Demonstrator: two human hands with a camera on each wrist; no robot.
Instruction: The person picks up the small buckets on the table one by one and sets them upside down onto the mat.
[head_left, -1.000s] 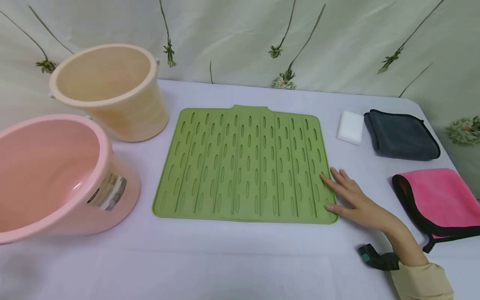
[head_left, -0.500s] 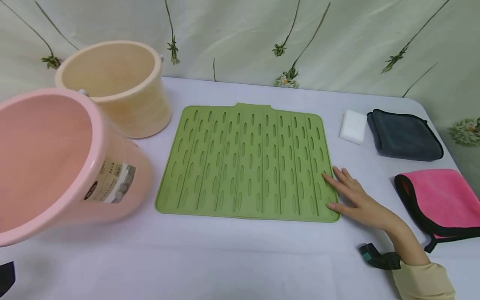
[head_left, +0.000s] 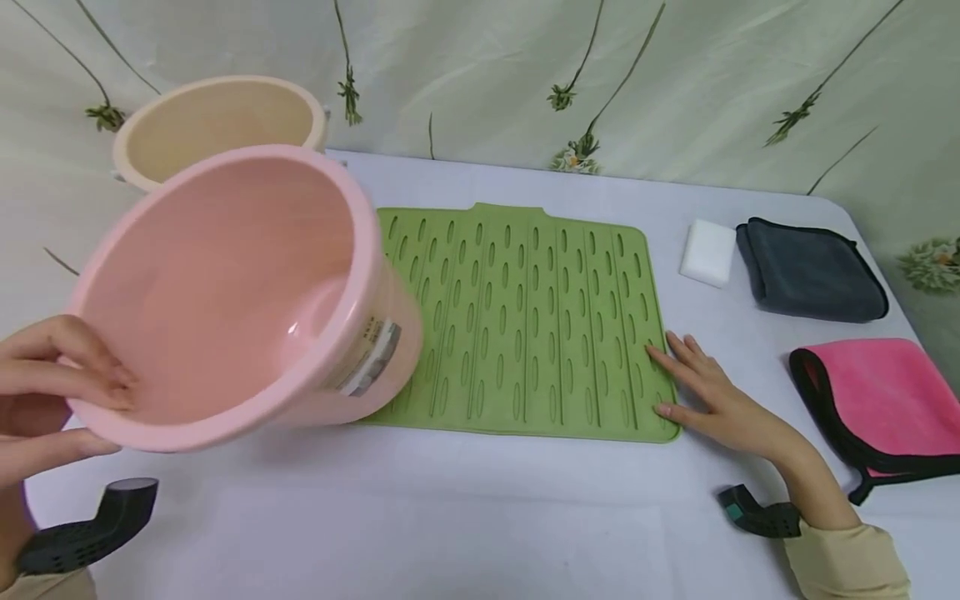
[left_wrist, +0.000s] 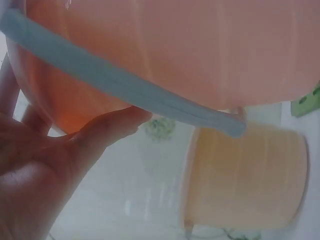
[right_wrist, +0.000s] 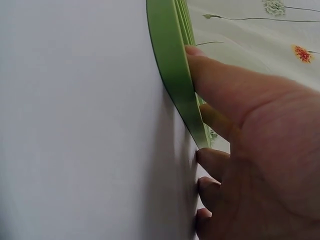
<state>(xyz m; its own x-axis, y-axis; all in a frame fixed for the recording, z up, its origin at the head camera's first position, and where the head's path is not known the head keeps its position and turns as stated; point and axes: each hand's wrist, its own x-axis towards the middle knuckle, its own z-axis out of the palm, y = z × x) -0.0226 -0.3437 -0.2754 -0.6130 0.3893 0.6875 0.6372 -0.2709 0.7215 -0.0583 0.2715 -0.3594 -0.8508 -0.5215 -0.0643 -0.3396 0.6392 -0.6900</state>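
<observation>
My left hand [head_left: 63, 379] grips the near left rim of a pink bucket [head_left: 393, 317], fingers inside and thumb outside. The bucket is tilted, mouth facing me, and overlaps the left part of a green ridged drying mat [head_left: 525, 333] in the head view. Up close in the left wrist view, the thumb lies by the bucket's grey handle [left_wrist: 110, 80]. At the mat's near right corner rests my right hand [head_left: 708, 400], fingers spread. The right wrist view shows its thumb on the mat's raised green edge [right_wrist: 170, 55].
A cream bucket [head_left: 217, 121] stands at the back left, partly hidden by the pink one. To the mat's right lie a white sponge block [head_left: 708, 252], a folded dark grey cloth [head_left: 813, 271] and a pink cloth [head_left: 877, 400] with black trim. A patterned curtain hangs behind.
The pink bucket has risen and moved right from the table's left side to over the mat's left part. My left hand has come into the head view holding it. My right hand stays put.
</observation>
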